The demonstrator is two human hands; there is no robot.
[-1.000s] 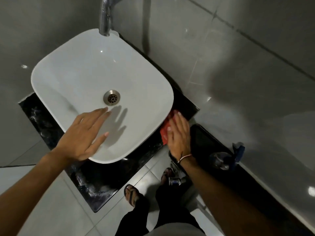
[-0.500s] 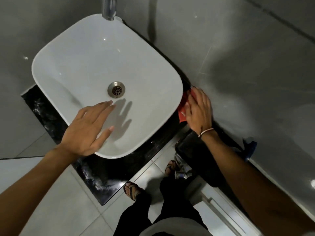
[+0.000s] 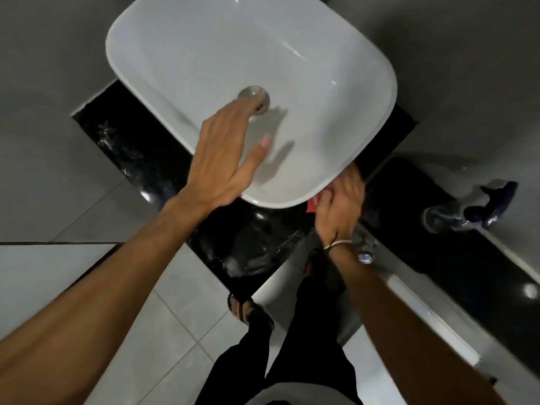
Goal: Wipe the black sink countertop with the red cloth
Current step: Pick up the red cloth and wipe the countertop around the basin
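Observation:
The black marbled countertop (image 3: 251,247) carries a white vessel sink (image 3: 336,68) with a metal drain (image 3: 257,96). My right hand (image 3: 340,206) presses the red cloth (image 3: 314,203) onto the countertop at the sink's near right corner; only a small red patch shows beside my fingers, partly under the basin rim. My left hand (image 3: 225,162) hovers flat over the sink's near edge, fingers together, holding nothing.
A spray bottle with a dark blue trigger (image 3: 473,210) lies on a black ledge (image 3: 455,258) at the right. Grey tiled walls surround the sink. My sandalled foot (image 3: 248,309) and dark trousers stand on the light floor tiles below.
My right hand has slid the red cloth from the sink's right side back to its near right corner. The left hand stayed over the basin. The view shifted, putting the sink higher.

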